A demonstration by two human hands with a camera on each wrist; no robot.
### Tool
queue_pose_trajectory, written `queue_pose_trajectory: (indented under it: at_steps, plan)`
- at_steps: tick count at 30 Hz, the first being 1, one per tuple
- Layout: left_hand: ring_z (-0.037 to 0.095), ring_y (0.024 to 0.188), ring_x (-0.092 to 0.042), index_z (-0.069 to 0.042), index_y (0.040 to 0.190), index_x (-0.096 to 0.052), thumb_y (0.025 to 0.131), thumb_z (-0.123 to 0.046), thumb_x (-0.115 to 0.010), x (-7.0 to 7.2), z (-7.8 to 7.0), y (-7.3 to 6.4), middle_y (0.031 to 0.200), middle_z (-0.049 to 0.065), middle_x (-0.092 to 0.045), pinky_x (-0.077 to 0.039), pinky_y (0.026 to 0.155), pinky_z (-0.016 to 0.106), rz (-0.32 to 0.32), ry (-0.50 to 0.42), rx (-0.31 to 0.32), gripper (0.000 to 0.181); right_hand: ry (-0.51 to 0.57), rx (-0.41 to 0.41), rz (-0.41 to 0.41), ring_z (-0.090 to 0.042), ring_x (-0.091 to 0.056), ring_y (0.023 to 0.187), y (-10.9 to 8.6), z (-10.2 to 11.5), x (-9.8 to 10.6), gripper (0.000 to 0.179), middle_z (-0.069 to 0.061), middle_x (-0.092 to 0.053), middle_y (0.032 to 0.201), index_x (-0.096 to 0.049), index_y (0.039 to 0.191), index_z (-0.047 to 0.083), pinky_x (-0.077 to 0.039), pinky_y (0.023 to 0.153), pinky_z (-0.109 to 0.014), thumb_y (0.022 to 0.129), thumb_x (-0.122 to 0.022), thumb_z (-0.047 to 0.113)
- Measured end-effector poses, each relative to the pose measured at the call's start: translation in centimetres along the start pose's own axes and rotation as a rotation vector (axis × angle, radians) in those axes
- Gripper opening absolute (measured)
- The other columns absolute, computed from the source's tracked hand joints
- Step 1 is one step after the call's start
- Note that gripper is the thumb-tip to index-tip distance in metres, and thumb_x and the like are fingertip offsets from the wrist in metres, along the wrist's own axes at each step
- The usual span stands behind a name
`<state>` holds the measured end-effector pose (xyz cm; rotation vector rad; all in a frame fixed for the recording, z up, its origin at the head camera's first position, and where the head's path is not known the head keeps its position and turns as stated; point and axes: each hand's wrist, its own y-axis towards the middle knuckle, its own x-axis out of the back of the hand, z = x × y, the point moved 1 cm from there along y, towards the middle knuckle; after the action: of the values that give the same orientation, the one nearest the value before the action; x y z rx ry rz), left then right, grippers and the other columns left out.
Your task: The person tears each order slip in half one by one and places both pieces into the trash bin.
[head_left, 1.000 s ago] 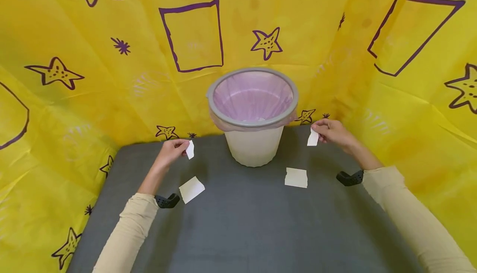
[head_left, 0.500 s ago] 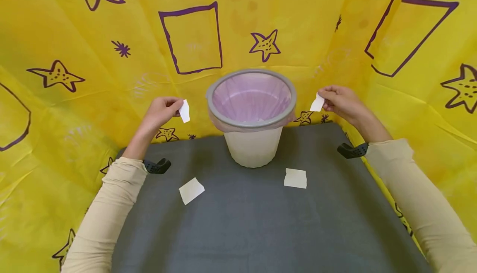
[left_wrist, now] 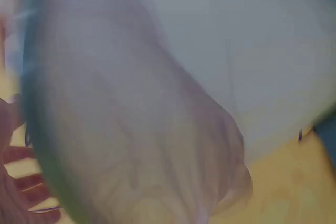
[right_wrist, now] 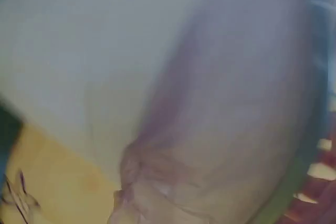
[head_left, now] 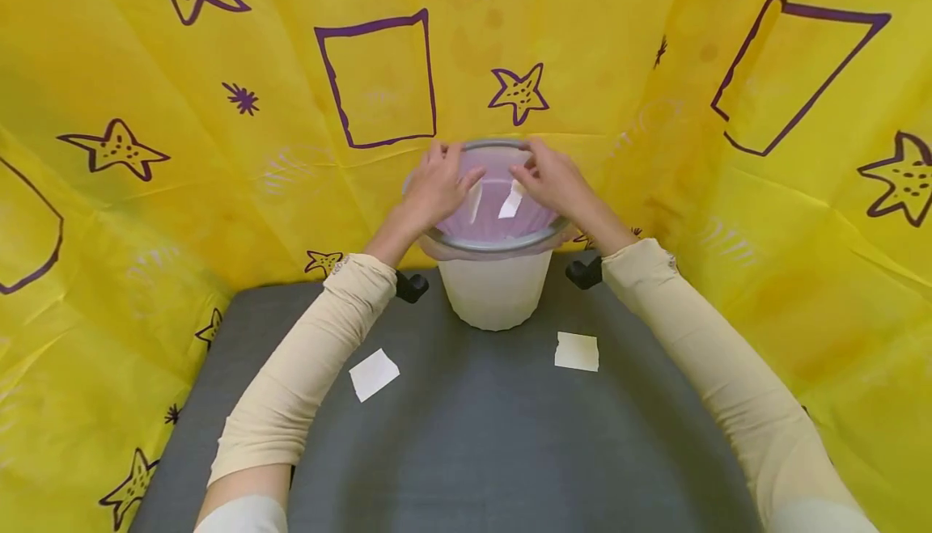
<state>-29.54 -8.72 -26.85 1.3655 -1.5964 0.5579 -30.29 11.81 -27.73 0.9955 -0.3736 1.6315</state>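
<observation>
In the head view a white bin (head_left: 495, 286) with a grey rim (head_left: 502, 243) and a pinkish-lilac liner (head_left: 495, 222) stands against the yellow backdrop. Above its left side is my left hand (head_left: 435, 187), fingers spread and thumb apart. My right hand (head_left: 557, 181) is over the right side, thumb and fingers likewise parted. A narrow white paper piece (head_left: 475, 203) shows just below the left thumb, inside the bin's outline. Another white paper piece (head_left: 512, 200) is below the right thumb. Both wrist views look closely at the blurred liner (left_wrist: 131, 103), with spread fingers (left_wrist: 31, 190) at the edge.
On the dark grey table (head_left: 480, 412) lie two more torn pieces, the left paper square (head_left: 374, 374) and the right paper square (head_left: 577, 352), in front of the bin. A yellow patterned sheet (head_left: 277, 193) encloses the back and sides.
Both hands rose from either side of the bin, then moved inward over its mouth. Their fingers have parted from the paper pieces they pinched, which are now below the thumbs.
</observation>
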Motion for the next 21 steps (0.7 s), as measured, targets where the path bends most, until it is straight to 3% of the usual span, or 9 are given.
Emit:
queue_pose_trajectory:
  at_steps: [2,4,5,9,13,18,21]
  plan:
    - [0.034,0.135,-0.039,-0.010,0.149,-0.032,0.100,-0.050,-0.040,-0.7,-0.6,0.0,0.149,0.019,-0.035,-0.032,0.115,0.047,-0.042,0.214,-0.038,0.064,-0.235,0.108,-0.052,-0.037,-0.054,0.125,-0.1,0.6,-0.7,0.051,-0.020,-0.055,0.136,-0.042,0.141,0.006,-0.044,0.105,-0.049,0.099,-0.053,0.034]
    - [0.037,0.143,-0.030,-0.012,0.151,-0.028,0.100,-0.052,-0.038,-1.2,-0.8,0.0,0.155,0.020,-0.027,-0.022,0.120,0.048,-0.067,0.283,-0.059,0.066,-0.365,0.165,-0.085,-0.038,-0.043,0.136,-0.2,1.0,-1.2,0.057,-0.018,-0.046,0.147,-0.040,0.145,0.010,-0.035,0.113,-0.051,0.097,-0.054,0.037]
    - [0.037,0.144,-0.028,-0.013,0.152,-0.027,0.100,-0.053,-0.038,-1.3,-0.7,-0.1,0.156,0.020,-0.025,-0.020,0.121,0.048,-0.071,0.283,-0.059,0.066,-0.381,0.179,-0.094,-0.039,-0.043,0.136,-0.3,1.0,-1.2,0.058,-0.018,-0.045,0.147,-0.040,0.145,0.010,-0.034,0.114,-0.052,0.096,-0.054,0.038]
    - [0.037,0.146,-0.025,-0.013,0.152,-0.028,0.100,-0.054,-0.037,-1.1,0.1,-0.3,0.157,0.020,-0.025,-0.018,0.122,0.048,-0.077,0.267,-0.070,0.066,-0.380,0.169,-0.083,-0.037,-0.038,0.140,-0.6,1.0,-0.9,0.063,-0.017,-0.041,0.151,-0.038,0.148,0.012,-0.032,0.115,-0.053,0.095,-0.055,0.042]
    - [0.040,0.145,-0.027,-0.013,0.150,-0.033,0.100,-0.053,-0.040,0.1,2.5,-1.3,0.157,0.021,-0.026,-0.019,0.121,0.052,-0.070,0.234,-0.080,0.065,-0.334,0.114,-0.053,-0.036,-0.033,0.143,-1.6,-0.4,0.6,0.070,-0.016,-0.036,0.155,-0.034,0.151,0.015,-0.029,0.116,-0.055,0.093,-0.054,0.048]
    - [0.042,0.146,-0.022,-0.015,0.150,-0.033,0.099,-0.056,-0.037,1.5,6.7,-3.6,0.159,0.020,-0.020,-0.015,0.120,0.057,-0.072,0.172,0.015,0.065,-0.303,0.016,-0.043,-0.041,-0.026,0.145,-3.7,-4.2,2.7,0.075,-0.020,-0.027,0.158,-0.024,0.155,0.015,-0.022,0.116,-0.062,0.095,-0.043,0.057]
    - [0.042,0.146,-0.021,-0.015,0.150,-0.032,0.099,-0.056,-0.037,1.3,7.9,-4.2,0.159,0.021,-0.021,-0.011,0.120,0.057,-0.072,0.168,0.045,0.065,-0.330,-0.025,-0.026,-0.044,-0.025,0.145,-4.4,-5.5,3.1,0.078,-0.021,-0.025,0.158,-0.021,0.155,0.014,-0.020,0.116,-0.064,0.095,-0.037,0.061]
